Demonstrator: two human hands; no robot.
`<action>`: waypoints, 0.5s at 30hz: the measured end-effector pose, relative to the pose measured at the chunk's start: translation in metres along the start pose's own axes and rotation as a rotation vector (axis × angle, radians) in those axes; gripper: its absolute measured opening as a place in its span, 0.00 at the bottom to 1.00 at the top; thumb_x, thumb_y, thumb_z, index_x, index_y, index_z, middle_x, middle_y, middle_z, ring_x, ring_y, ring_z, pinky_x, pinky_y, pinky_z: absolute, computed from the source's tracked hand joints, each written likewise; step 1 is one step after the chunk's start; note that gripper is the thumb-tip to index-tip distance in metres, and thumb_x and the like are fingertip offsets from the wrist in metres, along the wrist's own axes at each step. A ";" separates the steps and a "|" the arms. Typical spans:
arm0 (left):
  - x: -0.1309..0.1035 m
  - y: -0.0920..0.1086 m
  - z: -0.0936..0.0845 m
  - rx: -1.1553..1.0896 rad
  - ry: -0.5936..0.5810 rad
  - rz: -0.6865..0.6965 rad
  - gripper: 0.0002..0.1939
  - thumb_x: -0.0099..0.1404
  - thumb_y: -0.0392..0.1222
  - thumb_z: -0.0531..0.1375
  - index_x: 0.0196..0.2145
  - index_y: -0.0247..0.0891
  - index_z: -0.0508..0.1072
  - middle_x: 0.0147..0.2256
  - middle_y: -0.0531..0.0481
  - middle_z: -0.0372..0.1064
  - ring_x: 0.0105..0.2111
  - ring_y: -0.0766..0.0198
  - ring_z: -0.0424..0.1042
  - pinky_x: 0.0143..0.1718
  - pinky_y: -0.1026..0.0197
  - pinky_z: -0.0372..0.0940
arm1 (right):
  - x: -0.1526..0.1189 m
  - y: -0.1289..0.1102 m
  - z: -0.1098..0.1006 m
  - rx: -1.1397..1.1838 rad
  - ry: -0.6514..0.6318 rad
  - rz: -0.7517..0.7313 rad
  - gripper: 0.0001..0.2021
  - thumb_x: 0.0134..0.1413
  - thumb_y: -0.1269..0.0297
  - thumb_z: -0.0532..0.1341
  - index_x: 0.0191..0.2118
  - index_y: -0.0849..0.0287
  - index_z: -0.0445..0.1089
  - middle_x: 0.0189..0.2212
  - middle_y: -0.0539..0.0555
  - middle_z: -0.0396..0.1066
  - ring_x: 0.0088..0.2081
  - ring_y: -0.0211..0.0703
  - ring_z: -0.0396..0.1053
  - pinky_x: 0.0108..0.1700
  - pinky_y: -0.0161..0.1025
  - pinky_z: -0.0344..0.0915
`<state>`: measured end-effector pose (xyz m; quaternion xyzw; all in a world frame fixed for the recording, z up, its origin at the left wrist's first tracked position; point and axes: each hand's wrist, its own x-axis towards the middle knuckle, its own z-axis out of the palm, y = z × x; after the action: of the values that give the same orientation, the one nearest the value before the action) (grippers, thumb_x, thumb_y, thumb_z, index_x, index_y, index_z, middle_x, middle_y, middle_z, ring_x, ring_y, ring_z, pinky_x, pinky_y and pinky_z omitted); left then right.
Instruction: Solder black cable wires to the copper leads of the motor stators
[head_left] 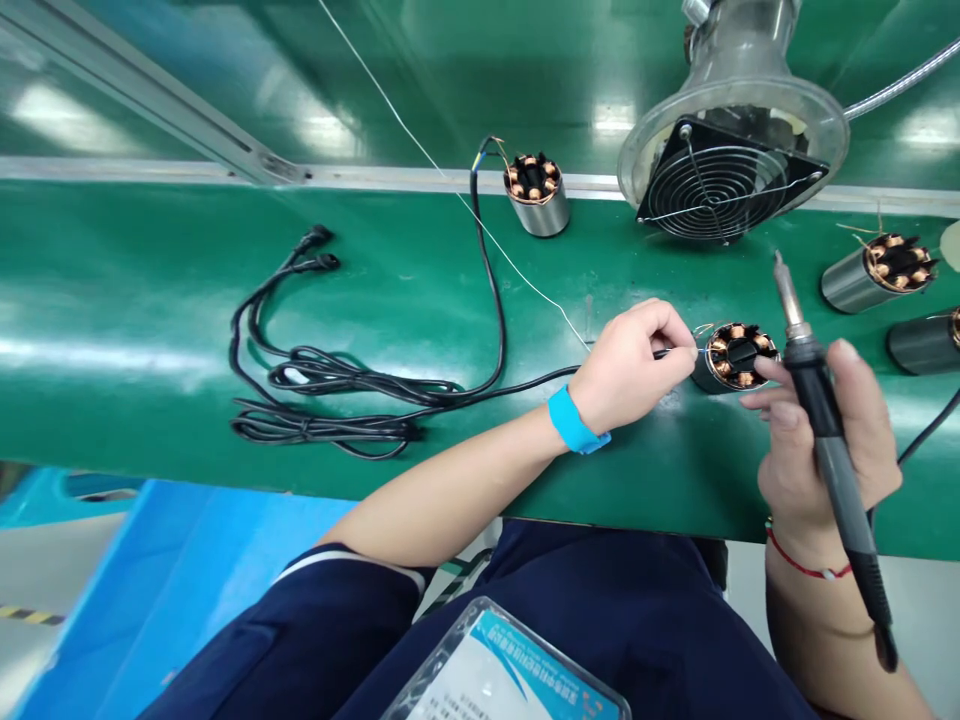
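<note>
My left hand (637,365), with a blue wristband, pinches the end of a black cable (536,382) where its thin wires meet a copper-wound stator (739,358). In my right hand (832,450) is a soldering iron (829,440), its tip pointing up and away from the stator. Fingers of that hand touch the stator's right side. A thin solder wire (510,262) runs from the top of the view down to my left hand.
A fume extractor with a fan grille (712,190) hangs behind the stator. Another wired stator (536,195) stands at the back. Two more (877,272) lie at the right. Coiled black cables (322,420) lie on the green table (112,300) at left.
</note>
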<state>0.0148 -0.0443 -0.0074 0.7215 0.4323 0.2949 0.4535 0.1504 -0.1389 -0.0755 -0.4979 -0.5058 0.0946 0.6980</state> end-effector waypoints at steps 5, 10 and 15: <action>-0.001 -0.001 0.000 -0.004 -0.005 0.008 0.04 0.56 0.28 0.57 0.26 0.33 0.66 0.29 0.51 0.65 0.32 0.70 0.63 0.33 0.65 0.59 | 0.017 -0.009 -0.002 -0.108 -0.107 0.063 0.21 0.66 0.67 0.59 0.63 0.48 0.64 0.40 0.50 0.77 0.44 0.44 0.77 0.49 0.45 0.72; -0.001 -0.002 0.000 0.004 -0.015 0.047 0.05 0.57 0.28 0.57 0.25 0.32 0.65 0.30 0.51 0.63 0.31 0.71 0.62 0.32 0.66 0.58 | 0.023 -0.009 -0.005 -0.213 -0.268 0.066 0.21 0.64 0.66 0.61 0.61 0.51 0.63 0.47 0.53 0.76 0.52 0.44 0.73 0.53 0.44 0.71; 0.007 0.001 -0.011 -0.110 -0.097 -0.044 0.11 0.58 0.29 0.58 0.40 0.31 0.64 0.33 0.54 0.63 0.23 0.76 0.60 0.24 0.68 0.59 | 0.036 -0.002 -0.004 -0.272 -0.248 0.074 0.18 0.64 0.65 0.60 0.58 0.53 0.66 0.41 0.53 0.77 0.48 0.46 0.74 0.51 0.47 0.70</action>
<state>0.0092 -0.0334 -0.0016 0.6992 0.4088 0.2730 0.5191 0.1698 -0.1194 -0.0523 -0.5904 -0.5774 0.1115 0.5528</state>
